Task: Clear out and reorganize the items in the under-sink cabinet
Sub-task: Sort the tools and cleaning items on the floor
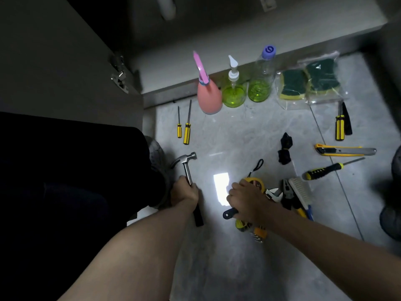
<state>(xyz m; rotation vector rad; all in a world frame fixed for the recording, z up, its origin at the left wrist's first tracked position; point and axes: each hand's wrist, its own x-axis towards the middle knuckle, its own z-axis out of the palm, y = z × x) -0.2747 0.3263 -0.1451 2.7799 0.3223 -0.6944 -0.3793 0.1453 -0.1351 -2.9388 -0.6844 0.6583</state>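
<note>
A home kitchen: tiled floor (249,135) before an open under-sink cabinet (195,40), sponges (308,81) nearby.

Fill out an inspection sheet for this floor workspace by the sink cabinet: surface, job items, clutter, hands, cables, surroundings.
Surface: pale glossy floor tiles, bright glare patch near the hands.
Job's things: pink spray bottle, green pump bottle, clear bottle and bagged sponges lined along the cabinet base; two screwdrivers left; utility knife right.
Clutter: pliers, brush and wrench piled at the right hand.
Hands: left hand grips the hammer; right hand grips a dark handle, over the tape measure.
Cables: nothing seen.
Surroundings: open cabinet door, dark interior.
</note>
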